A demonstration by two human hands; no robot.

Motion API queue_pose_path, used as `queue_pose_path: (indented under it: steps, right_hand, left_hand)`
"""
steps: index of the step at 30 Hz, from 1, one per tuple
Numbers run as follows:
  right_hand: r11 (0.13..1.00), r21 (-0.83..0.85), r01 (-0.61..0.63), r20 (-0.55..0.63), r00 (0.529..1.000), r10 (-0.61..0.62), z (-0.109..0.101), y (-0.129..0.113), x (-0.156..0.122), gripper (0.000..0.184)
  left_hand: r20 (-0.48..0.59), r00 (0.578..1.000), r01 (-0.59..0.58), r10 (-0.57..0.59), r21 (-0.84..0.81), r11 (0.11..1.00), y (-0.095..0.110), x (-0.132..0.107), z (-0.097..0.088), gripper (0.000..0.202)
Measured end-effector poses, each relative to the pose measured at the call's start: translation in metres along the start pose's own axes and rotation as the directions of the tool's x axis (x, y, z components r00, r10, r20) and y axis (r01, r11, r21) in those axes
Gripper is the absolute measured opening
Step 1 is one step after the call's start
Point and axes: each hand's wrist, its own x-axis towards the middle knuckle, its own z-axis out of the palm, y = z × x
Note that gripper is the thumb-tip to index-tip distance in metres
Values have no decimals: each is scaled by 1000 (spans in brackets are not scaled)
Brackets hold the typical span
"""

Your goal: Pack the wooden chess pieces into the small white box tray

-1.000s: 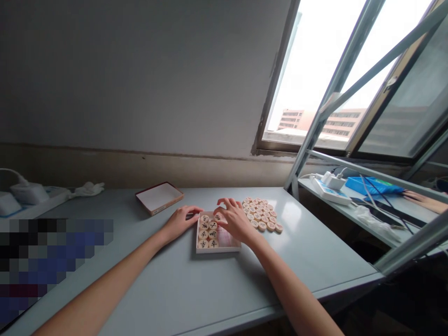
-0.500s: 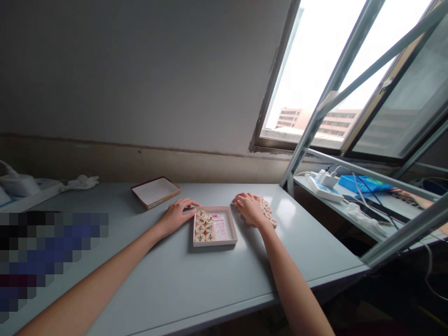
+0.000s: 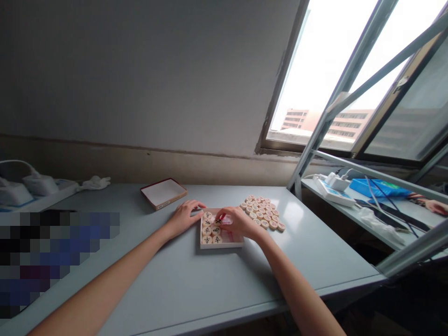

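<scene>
A shallow white box (image 3: 221, 246) stands on the grey desk with several round Chinese chess pieces (image 3: 207, 230) in its left part, black characters facing up. My left hand (image 3: 184, 217) lies at the box's upper left side, fingers outstretched and the thumb by the rim. My right hand (image 3: 235, 221) is over the inside of the box, its fingers pinched down near the upper pieces; the piece in its grip is mostly covered by the fingers. To the right of the box, many loose chess pieces (image 3: 265, 212) lie close together on the desk.
The box lid (image 3: 164, 192) rests upturned behind my left hand. Power strips with chargers sit at far left (image 3: 40, 184) and on the right-hand desk (image 3: 336, 191). A metal bed frame (image 3: 317, 135) rises at the right, and another person's hand (image 3: 437, 206) shows at the far right.
My right hand has moved left from the loose pieces to the inside of the box, uncovering the pile. My left hand stays by the box. The view has shifted slightly.
</scene>
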Motion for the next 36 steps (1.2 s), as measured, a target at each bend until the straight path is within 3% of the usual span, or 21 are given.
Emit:
queue_pose_path:
  steps: [5, 9, 13, 16, 20, 23, 26, 31, 36]
  right_hand:
    - [994, 52, -96, -127, 987, 102, -23, 11, -7, 15]
    - [947, -153, -284, -233, 941, 245, -37, 23, -15, 21]
    - [884, -357, -300, -196, 950, 243, -36, 36, -20, 15]
    - [865, -390, -317, -226, 943, 244, -34, 39, -21, 14]
    - [956, -228, -186, -220, 966, 135, -30, 27, -16, 22]
    - [1000, -30, -1, -22, 1000, 1, -23, 12, -11, 25]
    - [997, 20, 68, 156, 985, -71, -10, 3, -8, 32]
    - [994, -93, 58, 121, 992, -46, 0, -3, -6, 32]
    - [993, -102, -61, -6, 998, 60, -22, -1, -12, 22]
  left_hand:
    - [11, 1000, 30, -29, -43, 999, -3, 1, 1, 26]
    - [-11, 997, 81, -81, -40, 996, -2, 1, 2, 27]
    - [-18, 998, 58, -58, -27, 998, 0, 1, 2, 25]
    - [-28, 999, 45, -46, -35, 998, -1, 1, 2, 25]
    - [-28, 998, 48, -49, -39, 998, -3, 1, 3, 26]
    - [-25, 999, 46, -47, -40, 998, -2, 0, 3, 25]
    - [-20, 999, 46, -47, -38, 998, 1, 0, 1, 24]
    - [-21, 999, 47, -48, -27, 999, 2, 0, 1, 24]
    - [-14, 999, 47, -48, -5, 999, -1, 0, 2, 26]
